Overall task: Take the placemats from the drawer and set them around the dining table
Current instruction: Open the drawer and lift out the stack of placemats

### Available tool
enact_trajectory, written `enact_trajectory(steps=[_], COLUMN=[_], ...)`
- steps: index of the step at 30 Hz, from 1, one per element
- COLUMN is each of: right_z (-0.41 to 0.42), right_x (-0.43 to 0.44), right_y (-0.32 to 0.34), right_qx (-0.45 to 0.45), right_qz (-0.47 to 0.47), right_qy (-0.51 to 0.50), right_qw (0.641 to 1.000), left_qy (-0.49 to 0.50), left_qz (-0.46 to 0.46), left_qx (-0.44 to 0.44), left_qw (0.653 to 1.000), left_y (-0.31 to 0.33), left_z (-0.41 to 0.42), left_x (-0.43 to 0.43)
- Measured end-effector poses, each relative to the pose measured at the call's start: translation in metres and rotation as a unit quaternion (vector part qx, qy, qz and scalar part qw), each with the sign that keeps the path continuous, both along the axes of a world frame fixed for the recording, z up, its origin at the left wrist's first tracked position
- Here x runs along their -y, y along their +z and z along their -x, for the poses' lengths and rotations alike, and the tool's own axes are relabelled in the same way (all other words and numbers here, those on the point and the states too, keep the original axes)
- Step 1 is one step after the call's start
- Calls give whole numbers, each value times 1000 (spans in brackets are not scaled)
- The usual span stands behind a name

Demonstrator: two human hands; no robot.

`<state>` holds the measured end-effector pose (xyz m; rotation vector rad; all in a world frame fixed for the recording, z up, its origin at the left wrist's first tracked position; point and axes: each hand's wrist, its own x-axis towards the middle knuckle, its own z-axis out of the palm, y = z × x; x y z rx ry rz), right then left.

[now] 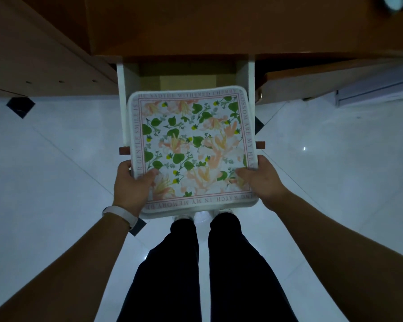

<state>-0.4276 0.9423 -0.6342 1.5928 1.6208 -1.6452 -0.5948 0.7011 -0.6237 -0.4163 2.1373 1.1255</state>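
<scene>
A stack of square placemats [191, 145] with a floral print and a lettered pink border is held flat over the open white drawer [122, 108]. My left hand [133, 184] grips the stack's near left corner, thumb on top. On the near right corner, my right hand [263, 180] grips the same way. How many mats lie under the top one is hidden. The drawer's inside behind the mats shows a tan bottom.
The drawer sticks out from under a brown wooden table top [219, 26]. A brown cabinet side [40, 61] stands to the left. White glossy floor tiles [56, 170] lie all around. My legs in dark trousers [205, 263] stand just below the mats.
</scene>
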Motion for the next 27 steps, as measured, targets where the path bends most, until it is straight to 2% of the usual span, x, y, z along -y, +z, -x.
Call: enact_trajectory(steps=[7, 13, 20, 27], right_z=[10, 11, 10, -2], right_x=[1, -7, -22, -38], right_y=[67, 147, 252, 331], right_qx=[-15, -47, -124, -169], right_qz=[-80, -99, -115, -166], right_qy=[31, 14, 4, -9], right_qw=[996, 994, 986, 971], left_qy=[-45, -82, -95, -102], left_qz=[-33, -39, -45, -100], left_qx=[-13, -63, -134, -171], left_qw=[998, 994, 985, 975], left_y=[54, 135, 240, 322], left_z=[7, 23, 24, 21], left_x=[-17, -31, -44, -63])
